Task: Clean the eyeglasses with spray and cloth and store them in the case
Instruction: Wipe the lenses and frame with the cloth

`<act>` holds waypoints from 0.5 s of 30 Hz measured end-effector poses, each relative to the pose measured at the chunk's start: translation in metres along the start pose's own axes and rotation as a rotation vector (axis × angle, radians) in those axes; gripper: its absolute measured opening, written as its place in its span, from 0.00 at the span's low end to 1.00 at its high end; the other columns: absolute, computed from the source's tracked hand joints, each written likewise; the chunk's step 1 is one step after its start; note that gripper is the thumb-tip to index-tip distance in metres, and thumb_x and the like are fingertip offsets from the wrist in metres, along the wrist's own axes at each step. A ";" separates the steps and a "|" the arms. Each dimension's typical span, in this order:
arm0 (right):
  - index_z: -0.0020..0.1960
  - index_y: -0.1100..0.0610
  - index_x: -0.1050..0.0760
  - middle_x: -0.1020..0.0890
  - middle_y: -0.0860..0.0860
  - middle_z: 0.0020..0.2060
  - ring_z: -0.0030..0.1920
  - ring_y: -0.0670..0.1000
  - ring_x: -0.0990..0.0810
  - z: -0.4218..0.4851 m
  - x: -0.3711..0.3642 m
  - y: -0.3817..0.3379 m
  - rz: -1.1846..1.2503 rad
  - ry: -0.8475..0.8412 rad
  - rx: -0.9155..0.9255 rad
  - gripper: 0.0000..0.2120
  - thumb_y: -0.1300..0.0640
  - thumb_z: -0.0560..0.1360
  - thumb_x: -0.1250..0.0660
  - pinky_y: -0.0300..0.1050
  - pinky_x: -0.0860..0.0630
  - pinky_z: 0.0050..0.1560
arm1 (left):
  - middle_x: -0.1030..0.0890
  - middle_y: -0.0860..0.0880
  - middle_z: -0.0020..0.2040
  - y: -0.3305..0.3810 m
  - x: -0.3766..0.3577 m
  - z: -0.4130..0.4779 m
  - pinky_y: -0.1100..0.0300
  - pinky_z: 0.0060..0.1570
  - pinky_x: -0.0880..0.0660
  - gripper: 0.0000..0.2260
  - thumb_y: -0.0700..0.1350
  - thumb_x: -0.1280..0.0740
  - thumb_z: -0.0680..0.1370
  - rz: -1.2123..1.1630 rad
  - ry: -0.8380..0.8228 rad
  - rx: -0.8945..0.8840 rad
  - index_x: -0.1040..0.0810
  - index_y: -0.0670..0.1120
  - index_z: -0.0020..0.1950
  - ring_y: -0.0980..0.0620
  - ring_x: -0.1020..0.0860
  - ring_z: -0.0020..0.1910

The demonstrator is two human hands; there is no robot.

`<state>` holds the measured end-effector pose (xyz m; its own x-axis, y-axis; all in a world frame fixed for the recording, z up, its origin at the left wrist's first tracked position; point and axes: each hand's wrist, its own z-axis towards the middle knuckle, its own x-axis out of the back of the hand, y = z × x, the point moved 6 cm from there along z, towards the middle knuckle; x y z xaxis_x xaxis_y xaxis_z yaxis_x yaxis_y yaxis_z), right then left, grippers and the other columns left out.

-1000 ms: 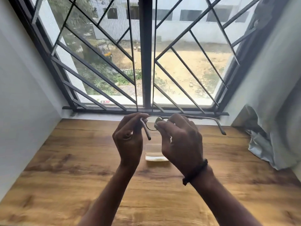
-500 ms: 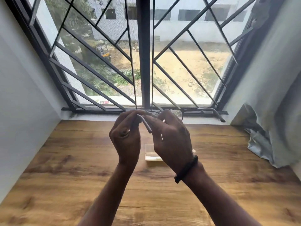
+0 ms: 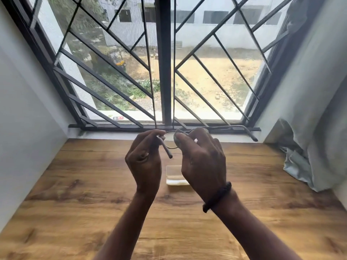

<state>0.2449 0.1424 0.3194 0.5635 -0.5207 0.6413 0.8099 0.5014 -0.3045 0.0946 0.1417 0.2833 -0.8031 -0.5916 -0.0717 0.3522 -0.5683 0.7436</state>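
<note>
Thin-framed eyeglasses [image 3: 229, 127] are held up in front of the window, above the wooden table [image 3: 75, 184]. My left hand [image 3: 144, 158] pinches the frame at its left end, where one temple arm hangs down. My right hand [image 3: 202, 162] pinches a small grey cloth [image 3: 177, 136] onto a lens. The other temple arm sticks out to the right. A clear case [image 3: 174, 175] lies on the table under my hands, partly hidden by them. No spray bottle is in view.
A barred window [image 3: 165, 72] closes off the far side, with a narrow sill below it. White walls stand left and right. A bunched grey curtain [image 3: 309, 156] hangs onto the table at the right.
Both hands and the eyeglasses have drifted slightly up and to the right. My right fingers with the cloth have shifted on the lens.
</note>
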 end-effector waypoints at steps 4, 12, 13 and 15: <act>0.61 0.54 0.20 0.24 0.52 0.44 0.42 0.56 0.24 0.002 -0.005 -0.008 0.081 -0.020 -0.008 0.12 0.59 0.79 0.35 0.54 0.25 0.41 | 0.16 0.49 0.46 0.002 0.000 0.002 0.50 0.45 0.20 0.14 0.25 0.31 0.75 -0.028 0.007 0.022 0.15 0.43 0.50 0.49 0.17 0.46; 0.62 0.51 0.19 0.24 0.51 0.43 0.42 0.53 0.25 0.001 -0.003 -0.018 0.176 -0.063 0.072 0.15 0.53 0.81 0.40 0.52 0.25 0.40 | 0.16 0.44 0.45 0.004 0.004 0.000 0.51 0.46 0.20 0.06 0.30 0.31 0.78 -0.036 0.037 0.043 0.15 0.38 0.48 0.49 0.17 0.46; 0.60 0.51 0.18 0.24 0.51 0.42 0.42 0.53 0.25 0.000 -0.003 -0.016 0.175 -0.052 0.081 0.13 0.55 0.80 0.38 0.51 0.25 0.39 | 0.16 0.44 0.45 0.003 0.005 -0.001 0.50 0.46 0.20 0.06 0.30 0.30 0.78 -0.032 0.036 0.047 0.15 0.38 0.48 0.48 0.17 0.46; 0.55 0.51 0.16 0.24 0.51 0.41 0.41 0.53 0.25 -0.003 -0.003 -0.012 0.158 -0.025 0.096 0.09 0.58 0.79 0.34 0.50 0.27 0.38 | 0.16 0.45 0.46 0.002 0.006 -0.001 0.48 0.46 0.19 0.05 0.30 0.30 0.78 -0.024 0.026 0.044 0.15 0.37 0.49 0.48 0.17 0.47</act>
<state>0.2346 0.1359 0.3192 0.6772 -0.4139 0.6083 0.6918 0.6398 -0.3349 0.0913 0.1363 0.2837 -0.7979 -0.5932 -0.1070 0.3111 -0.5573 0.7698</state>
